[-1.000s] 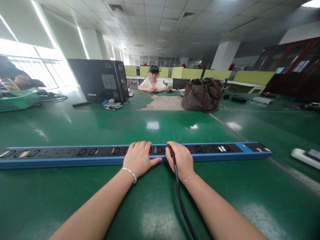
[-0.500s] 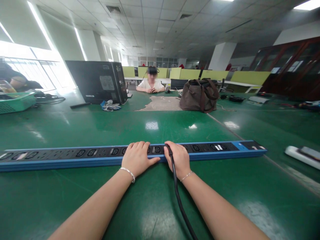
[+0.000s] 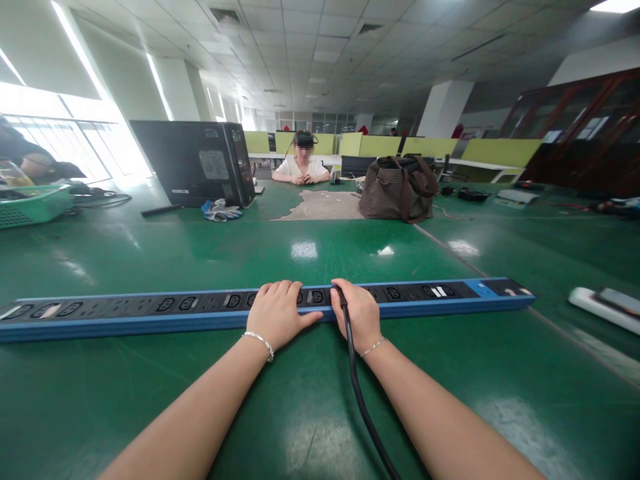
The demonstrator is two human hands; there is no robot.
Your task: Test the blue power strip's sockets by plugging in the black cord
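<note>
A long blue power strip [image 3: 440, 306] with a black face and several sockets lies across the green table in front of me. My left hand [image 3: 277, 313] is clamped over its middle, fingers on the far edge and thumb along the near side. Just to the right, my right hand [image 3: 363, 317] grips a black power plug [image 3: 341, 294] at the strip's face. Its black cable [image 3: 361, 400] runs down toward me between my forearms. The plug's front end is hidden, so I cannot tell how deep it sits in a socket.
On the green table [image 3: 240, 250], a black computer case [image 3: 187, 163] and gloves [image 3: 221, 211] stand back left, near a green basket [image 3: 35, 205]. A brown bag [image 3: 395, 190] is at the back right. A white power strip [image 3: 600, 310] lies far right. Another person [image 3: 301, 167] sits opposite.
The blue power strip has shifted very slightly to the right, and both hands with it. Each hand keeps the same grip.
</note>
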